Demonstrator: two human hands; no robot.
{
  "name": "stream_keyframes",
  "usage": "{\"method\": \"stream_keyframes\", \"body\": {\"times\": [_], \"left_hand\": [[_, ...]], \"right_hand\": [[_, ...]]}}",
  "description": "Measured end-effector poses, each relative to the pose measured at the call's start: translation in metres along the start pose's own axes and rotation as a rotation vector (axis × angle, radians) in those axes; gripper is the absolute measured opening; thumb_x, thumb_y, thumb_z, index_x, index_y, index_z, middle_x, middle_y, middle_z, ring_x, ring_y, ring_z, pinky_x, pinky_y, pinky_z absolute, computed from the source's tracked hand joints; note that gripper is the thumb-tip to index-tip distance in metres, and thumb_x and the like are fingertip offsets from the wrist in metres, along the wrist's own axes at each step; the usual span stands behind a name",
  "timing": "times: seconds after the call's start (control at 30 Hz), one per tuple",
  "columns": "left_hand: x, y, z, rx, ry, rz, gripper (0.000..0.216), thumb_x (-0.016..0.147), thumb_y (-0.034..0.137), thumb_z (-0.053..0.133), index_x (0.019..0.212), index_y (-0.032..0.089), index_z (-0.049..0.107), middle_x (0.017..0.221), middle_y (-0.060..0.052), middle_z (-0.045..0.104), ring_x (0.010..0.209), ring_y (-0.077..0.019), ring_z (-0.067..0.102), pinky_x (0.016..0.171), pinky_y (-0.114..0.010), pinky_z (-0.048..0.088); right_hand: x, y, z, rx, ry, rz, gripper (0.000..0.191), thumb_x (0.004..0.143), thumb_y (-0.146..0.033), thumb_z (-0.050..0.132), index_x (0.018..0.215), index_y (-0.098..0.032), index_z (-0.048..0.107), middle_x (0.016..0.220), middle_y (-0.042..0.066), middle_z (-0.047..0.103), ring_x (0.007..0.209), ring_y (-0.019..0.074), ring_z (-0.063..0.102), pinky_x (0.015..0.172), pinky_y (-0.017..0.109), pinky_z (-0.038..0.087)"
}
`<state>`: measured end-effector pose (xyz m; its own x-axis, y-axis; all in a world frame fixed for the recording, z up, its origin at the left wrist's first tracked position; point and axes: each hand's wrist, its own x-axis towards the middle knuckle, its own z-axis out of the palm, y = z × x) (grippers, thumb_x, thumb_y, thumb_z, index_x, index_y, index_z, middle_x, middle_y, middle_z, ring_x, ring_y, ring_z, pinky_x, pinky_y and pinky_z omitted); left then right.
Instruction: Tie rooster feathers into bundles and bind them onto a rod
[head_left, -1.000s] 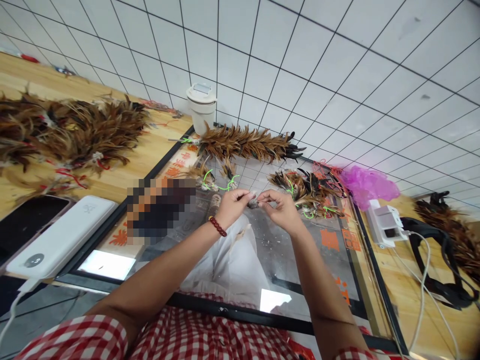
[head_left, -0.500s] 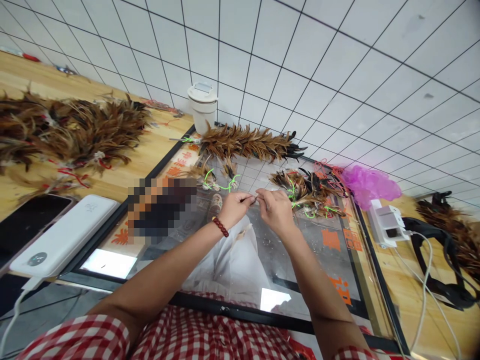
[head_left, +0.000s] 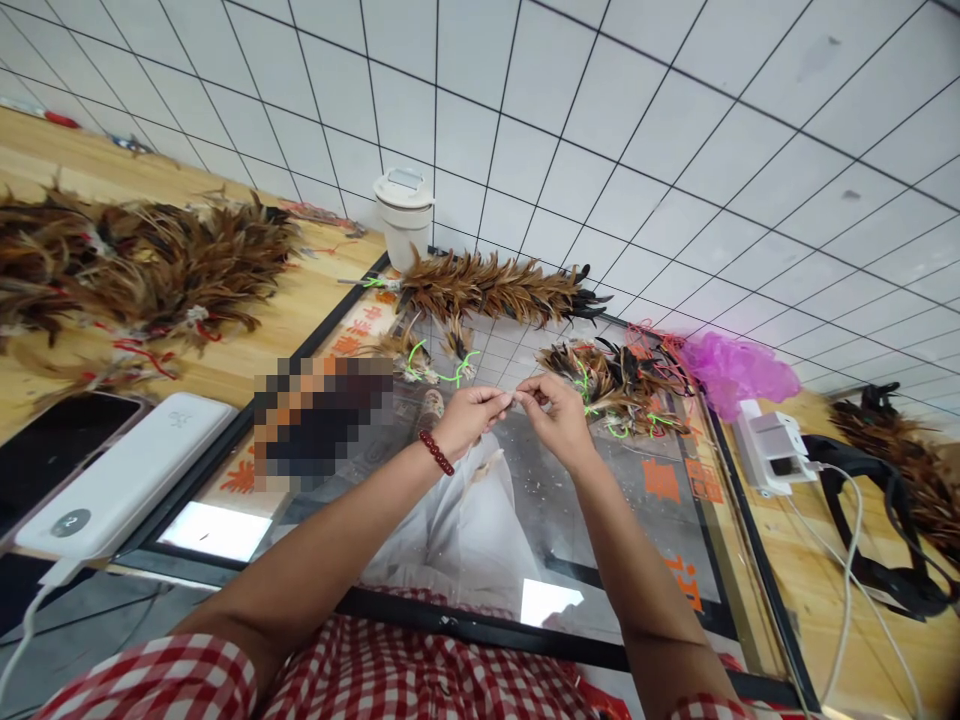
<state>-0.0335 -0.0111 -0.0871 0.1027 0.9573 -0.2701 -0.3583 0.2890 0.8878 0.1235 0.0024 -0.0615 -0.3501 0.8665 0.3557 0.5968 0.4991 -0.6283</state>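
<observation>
My left hand (head_left: 469,417), with a red bead bracelet on the wrist, and my right hand (head_left: 555,415) meet fingertip to fingertip above a glass-topped table (head_left: 525,520). Both hands are closed in a pinch on a small feather piece (head_left: 516,400), mostly hidden by the fingers. Just beyond my right hand lies a pile of brown and black feathers with green ties (head_left: 611,380). A long bundle of brown feathers (head_left: 491,285) lies farther back. Small tied feather tufts (head_left: 427,355) rest near my left hand.
A white lidded cup (head_left: 405,215) stands by the tiled wall. Big heaps of brown feathers (head_left: 142,265) cover the wooden bench at left, near a white power bank (head_left: 124,470) and a phone (head_left: 52,440). At right are a pink mesh wad (head_left: 739,370), a white adapter (head_left: 772,450) and black straps (head_left: 892,520).
The small dark tuft seen between my fingertips a second ago is now pinched tighter and mostly hidden. Both hands have shifted only slightly.
</observation>
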Motion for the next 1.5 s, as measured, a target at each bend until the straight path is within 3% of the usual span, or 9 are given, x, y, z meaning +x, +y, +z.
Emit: {"method": "stream_keyframes", "body": {"times": [0.17,0.33,0.43,0.6,0.77,0.93,1.17,1.33,1.5], "left_hand": [[0.007,-0.002,-0.004,-0.027,0.116,0.045,0.032,0.058,0.04,0.08,0.065,0.011,0.068,0.049,0.002,0.051,0.041,-0.0038,0.037,0.039,-0.019,0.022],[0.008,-0.006,-0.005,0.032,0.102,0.071,0.032,0.062,0.042,0.077,0.066,0.012,0.068,0.051,0.002,0.053,0.039,-0.0038,0.034,0.039,-0.021,0.022],[0.008,-0.01,-0.006,0.171,0.085,0.118,0.028,0.067,0.041,0.073,0.064,0.014,0.067,0.052,0.001,0.055,0.044,-0.0063,0.04,0.042,-0.02,0.028],[0.007,-0.017,-0.008,0.427,0.049,0.218,0.018,0.073,0.03,0.064,0.065,0.016,0.069,0.058,0.0,0.062,0.053,-0.0109,0.052,0.049,-0.021,0.036],[0.006,-0.014,-0.007,0.474,0.05,0.205,0.02,0.077,0.03,0.059,0.067,0.016,0.069,0.058,-0.001,0.064,0.046,-0.0106,0.049,0.05,-0.022,0.036],[0.005,-0.011,-0.007,0.53,-0.001,0.296,0.029,0.077,0.03,0.059,0.052,0.016,0.061,0.051,0.0,0.058,0.053,-0.0109,0.047,0.056,-0.022,0.035],[-0.001,-0.005,-0.001,0.118,-0.063,-0.005,0.028,0.068,0.04,0.072,0.065,0.013,0.064,0.049,0.002,0.052,0.04,-0.0049,0.035,0.04,-0.02,0.02],[-0.002,-0.002,0.002,-0.091,-0.098,-0.058,0.03,0.064,0.036,0.078,0.067,0.01,0.062,0.059,-0.003,0.061,0.046,-0.008,0.053,0.042,-0.018,0.032],[0.001,-0.003,0.0,-0.173,-0.024,-0.06,0.025,0.067,0.031,0.077,0.07,0.009,0.064,0.051,0.002,0.052,0.039,-0.0031,0.042,0.038,-0.016,0.027]], "right_hand": [[-0.004,0.009,-0.001,-0.05,-0.558,-0.141,0.017,0.076,-0.012,0.067,0.09,-0.02,0.071,0.086,0.003,0.066,0.082,0.0151,0.059,0.077,0.027,0.043],[-0.007,0.008,0.006,-0.083,-0.702,-0.183,0.016,0.076,-0.007,0.062,0.082,-0.019,0.071,0.087,0.003,0.065,0.085,0.0144,0.06,0.077,0.025,0.041],[-0.006,0.0,0.003,-0.165,-0.659,-0.206,0.017,0.078,-0.006,0.057,0.082,-0.017,0.068,0.087,0.004,0.065,0.084,0.0151,0.058,0.076,0.025,0.04],[-0.003,-0.01,-0.008,-0.35,-0.422,-0.135,0.015,0.085,-0.014,0.052,0.088,-0.018,0.065,0.086,0.005,0.066,0.079,0.016,0.058,0.073,0.026,0.038],[-0.002,-0.01,-0.009,-0.409,-0.286,-0.017,0.014,0.088,-0.021,0.051,0.09,-0.019,0.065,0.087,0.005,0.066,0.073,0.0153,0.058,0.067,0.025,0.037],[-0.002,-0.007,-0.006,-0.346,-0.196,0.038,0.015,0.088,-0.021,0.051,0.091,-0.019,0.066,0.089,0.006,0.067,0.076,0.0166,0.06,0.07,0.026,0.041],[-0.001,0.005,-0.006,-0.17,-0.031,-0.019,0.026,0.088,-0.024,0.053,0.11,-0.017,0.066,0.096,0.009,0.069,0.085,0.0185,0.063,0.079,0.03,0.049],[0.0,0.008,-0.009,-0.038,-0.194,-0.235,0.038,0.089,-0.012,0.041,0.118,-0.02,0.064,0.116,0.01,0.065,0.105,0.0175,0.061,0.091,0.031,0.048],[0.001,0.017,-0.022,-0.274,-0.121,0.054,0.027,0.087,-0.021,0.05,0.105,-0.018,0.07,0.104,0.01,0.069,0.095,0.0203,0.063,0.082,0.031,0.046]]}}
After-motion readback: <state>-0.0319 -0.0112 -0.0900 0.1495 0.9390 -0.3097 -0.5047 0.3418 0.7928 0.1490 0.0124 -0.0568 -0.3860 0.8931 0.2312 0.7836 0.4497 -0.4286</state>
